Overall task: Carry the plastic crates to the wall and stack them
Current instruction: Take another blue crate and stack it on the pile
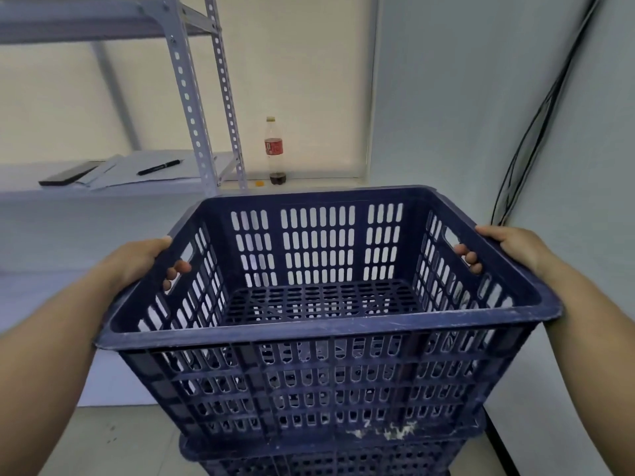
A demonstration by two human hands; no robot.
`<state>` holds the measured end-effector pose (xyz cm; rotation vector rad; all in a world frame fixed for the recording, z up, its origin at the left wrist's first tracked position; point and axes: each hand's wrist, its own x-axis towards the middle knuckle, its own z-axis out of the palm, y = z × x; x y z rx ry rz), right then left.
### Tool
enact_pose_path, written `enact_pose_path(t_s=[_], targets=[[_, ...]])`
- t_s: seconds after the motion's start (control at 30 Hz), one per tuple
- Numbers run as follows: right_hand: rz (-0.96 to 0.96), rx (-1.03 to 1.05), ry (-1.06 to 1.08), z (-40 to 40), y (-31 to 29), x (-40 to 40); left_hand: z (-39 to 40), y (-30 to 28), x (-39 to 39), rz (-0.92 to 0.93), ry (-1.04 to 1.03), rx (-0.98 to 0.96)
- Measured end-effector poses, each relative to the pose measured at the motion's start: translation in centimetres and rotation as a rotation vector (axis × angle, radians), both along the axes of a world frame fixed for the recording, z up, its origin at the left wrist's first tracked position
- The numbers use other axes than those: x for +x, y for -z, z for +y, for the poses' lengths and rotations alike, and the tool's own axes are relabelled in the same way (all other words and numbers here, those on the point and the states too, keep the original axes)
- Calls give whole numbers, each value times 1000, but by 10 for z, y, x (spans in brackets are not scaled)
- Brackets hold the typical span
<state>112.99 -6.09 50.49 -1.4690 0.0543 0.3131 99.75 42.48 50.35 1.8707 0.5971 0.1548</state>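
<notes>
A dark blue slotted plastic crate (330, 333) fills the middle of the view, empty inside. My left hand (137, 261) grips its left side, fingers curled through the handle slot. On the opposite side my right hand (512, 247) grips the right handle the same way, fingertips showing inside. Directly beneath it, the rim of a second blue crate (309, 456) shows at the bottom of the view, and the upper crate's base sits at that rim. The pale wall (446, 115) stands just behind the crates.
A grey metal shelving rack (206, 108) stands at the left, with a phone (68, 174), papers and a black pen (159, 167) on its shelf. A nearly empty cola bottle (274, 151) stands on the window ledge. Black cables (536, 125) run down the right wall.
</notes>
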Motion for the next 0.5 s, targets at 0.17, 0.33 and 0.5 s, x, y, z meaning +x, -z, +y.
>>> enact_pose_path(t_s=[0.17, 0.33, 0.5], targets=[[-59, -174, 29, 1, -6, -5, -6, -5, -3, 34, 15, 89], [-169, -580, 2, -2, -19, -8, -14, -19, 0, 136, 60, 488], [-348, -1042, -86, 7, -43, -7, -11, -34, 13, 133, 30, 800]])
